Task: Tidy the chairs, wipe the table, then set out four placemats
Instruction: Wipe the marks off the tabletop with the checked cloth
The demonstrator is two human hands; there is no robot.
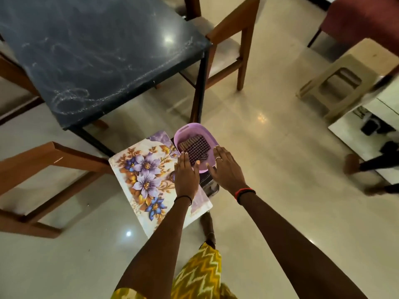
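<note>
- We are standing over the placemats (142, 169), which are lying in the centre of the frame on a low dark stand (210, 186), just below the desk's (97, 50) near corner.
- The basket (190, 131) is sitting at the mats' upper right edge, and the cloth (196, 148) is lying folded inside it.
- Our left hand (186, 175) is hovering flat over the mats, fingers straight and together, with the thumb at the basket's near rim.
- Our right hand (226, 170) is spread flat against the basket's right rim. We cannot tell whether either hand is bearing on the basket.
- Pale streaks are showing across the desk top, so we are judging the wiping done and the mats next.
- We are treating the basket as the thing to clear first. Closing both hands on opposite rims and keeping it level should stop the cloth from sliding out.
- The stand is looking much smaller than the mats, so we are lifting straight up rather than dragging, or the mats may tip to the floor.
- We are not seeing how many mats are stacked, so we are counting four before carrying them.
- A chair (43, 165) at left is standing out from the desk, so we are minding our route.
</note>
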